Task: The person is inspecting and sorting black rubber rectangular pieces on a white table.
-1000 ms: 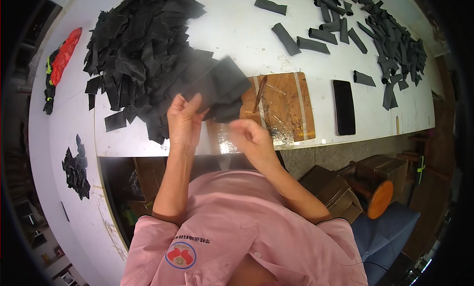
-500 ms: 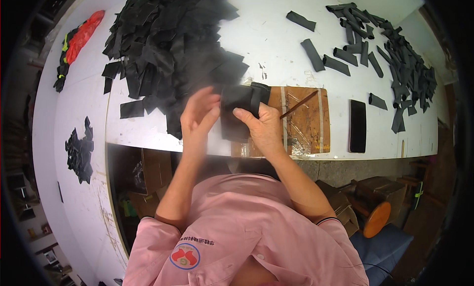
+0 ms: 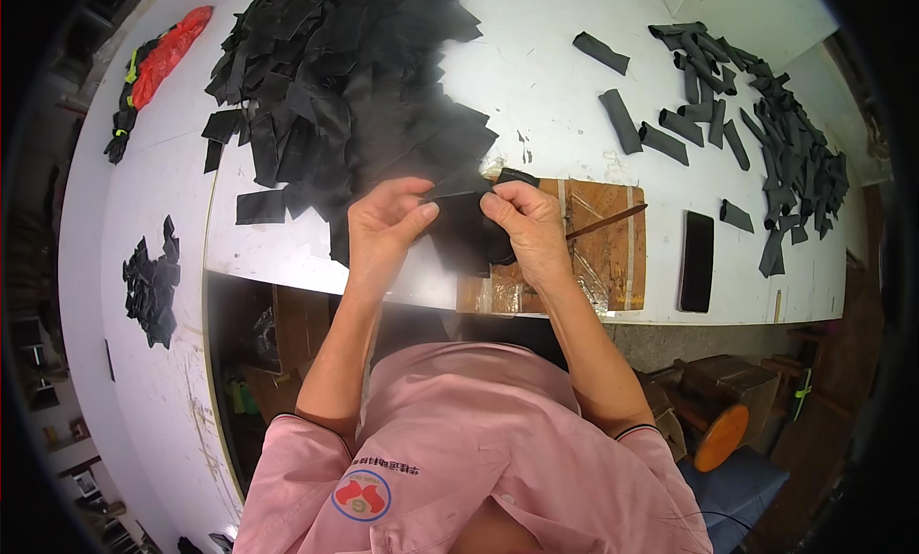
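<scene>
A black fabric piece is stretched between my two hands above the table's near edge. My left hand pinches its left side between thumb and fingers. At its right side my right hand is closed with the thumb on top. More black cloth, partly hidden by the right hand, shows just beyond it over a brown board with tape strips. A dark thin stick lies slanted on that board. The large heap of flat black fabric pieces reaches close to my left hand.
Rolled black fabric tubes are heaped at the far right, with several loose ones nearer. A black phone lies right of the board. A small black pile and a red plastic bag are left. An orange round stool stands below.
My left hand has come in from a blurred, open position and now pinches the fabric's left side. The right hand has shifted slightly right, still gripping the fabric.
</scene>
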`<move>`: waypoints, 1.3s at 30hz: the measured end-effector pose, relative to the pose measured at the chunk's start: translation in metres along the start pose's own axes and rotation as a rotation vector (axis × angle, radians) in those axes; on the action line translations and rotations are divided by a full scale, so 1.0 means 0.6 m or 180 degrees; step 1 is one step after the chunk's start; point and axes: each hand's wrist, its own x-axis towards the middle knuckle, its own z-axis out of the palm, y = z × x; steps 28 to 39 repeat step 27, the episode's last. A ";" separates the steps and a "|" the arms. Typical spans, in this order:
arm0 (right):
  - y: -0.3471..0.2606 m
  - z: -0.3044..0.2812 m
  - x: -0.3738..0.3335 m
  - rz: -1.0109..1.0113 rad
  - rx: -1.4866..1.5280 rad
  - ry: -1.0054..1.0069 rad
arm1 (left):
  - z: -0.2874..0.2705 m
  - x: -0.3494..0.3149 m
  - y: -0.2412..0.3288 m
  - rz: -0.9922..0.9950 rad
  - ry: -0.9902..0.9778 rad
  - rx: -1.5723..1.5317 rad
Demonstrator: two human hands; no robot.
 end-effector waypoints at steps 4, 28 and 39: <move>-0.008 0.007 0.002 -0.0162 -0.0058 0.0313 | -0.032 0.026 -0.038 0.0048 0.0339 0.0480; -0.048 -0.010 -0.032 0.0022 -0.0860 -0.0962 | -0.010 0.024 0.085 -0.1045 -0.1325 0.1041; -0.048 -0.010 -0.032 0.0022 -0.0860 -0.0962 | -0.010 0.024 0.085 -0.1045 -0.1325 0.1041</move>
